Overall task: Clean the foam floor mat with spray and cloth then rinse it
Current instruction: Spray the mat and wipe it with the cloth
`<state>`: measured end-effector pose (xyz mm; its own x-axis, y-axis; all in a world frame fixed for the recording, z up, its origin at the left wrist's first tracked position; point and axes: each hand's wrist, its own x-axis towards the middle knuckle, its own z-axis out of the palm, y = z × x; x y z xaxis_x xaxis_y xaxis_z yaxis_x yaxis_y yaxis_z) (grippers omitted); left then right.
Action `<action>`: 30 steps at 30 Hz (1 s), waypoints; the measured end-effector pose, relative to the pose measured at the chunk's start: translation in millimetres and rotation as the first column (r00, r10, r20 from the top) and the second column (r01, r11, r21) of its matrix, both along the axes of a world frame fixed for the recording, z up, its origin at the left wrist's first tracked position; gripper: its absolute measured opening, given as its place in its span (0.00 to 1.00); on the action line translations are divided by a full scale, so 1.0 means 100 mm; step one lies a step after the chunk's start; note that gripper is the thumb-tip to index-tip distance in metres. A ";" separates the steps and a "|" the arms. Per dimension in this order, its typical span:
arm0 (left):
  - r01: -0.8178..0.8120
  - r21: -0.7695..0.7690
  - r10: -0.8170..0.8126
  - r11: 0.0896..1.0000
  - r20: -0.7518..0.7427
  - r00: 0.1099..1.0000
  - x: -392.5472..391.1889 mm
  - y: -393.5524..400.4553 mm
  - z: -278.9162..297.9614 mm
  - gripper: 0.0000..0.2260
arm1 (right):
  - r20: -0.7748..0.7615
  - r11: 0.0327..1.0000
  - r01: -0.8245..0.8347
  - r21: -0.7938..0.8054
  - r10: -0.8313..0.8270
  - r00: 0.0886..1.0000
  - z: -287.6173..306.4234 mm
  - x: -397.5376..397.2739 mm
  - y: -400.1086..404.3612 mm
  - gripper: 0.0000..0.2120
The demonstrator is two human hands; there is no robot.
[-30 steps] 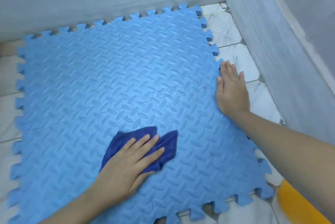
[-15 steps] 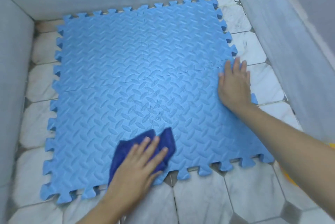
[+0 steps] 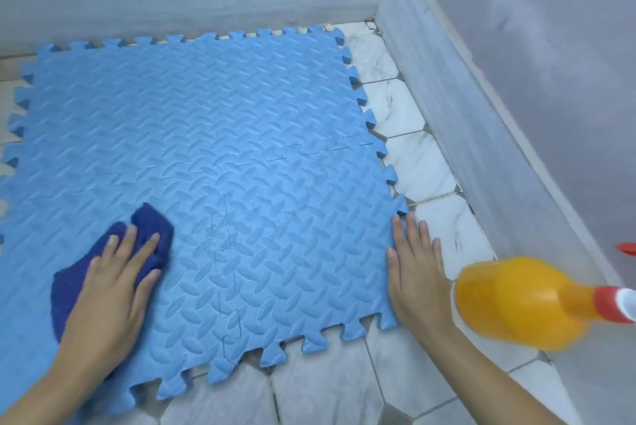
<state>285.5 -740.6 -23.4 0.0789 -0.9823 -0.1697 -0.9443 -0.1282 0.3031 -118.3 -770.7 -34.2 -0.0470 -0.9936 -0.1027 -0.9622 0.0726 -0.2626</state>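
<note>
Mat: blue foam mat [image 3: 213, 163] flat on tiled floor [image 3: 423, 163], in its far right corner.
Left hand [image 3: 110, 290]: I press flat on navy cloth [image 3: 75, 283], mat's near left.
Right hand [image 3: 418, 280]: fingers straight, released, on mat's right edge.
Bottle: orange spray bottle [image 3: 519, 300] beside right hand.

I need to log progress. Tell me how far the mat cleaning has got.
Done: nothing can be confirmed; whether the mat was sprayed cannot be told, though the orange spray bottle lies on the tiles beside it. In hand: the left hand presses the dark blue cloth flat on the mat's near left part, while the right hand steadies its right edge. Left: wiping the remaining surface and rinsing; no water shows.
</note>
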 end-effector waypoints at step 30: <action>0.622 -0.047 -0.618 0.781 0.085 0.782 -1.74 -0.90 -0.07 0.27 | 0.128 0.992 0.035 -0.120 -0.019 0.992 -0.08 -0.07 -0.26 0.28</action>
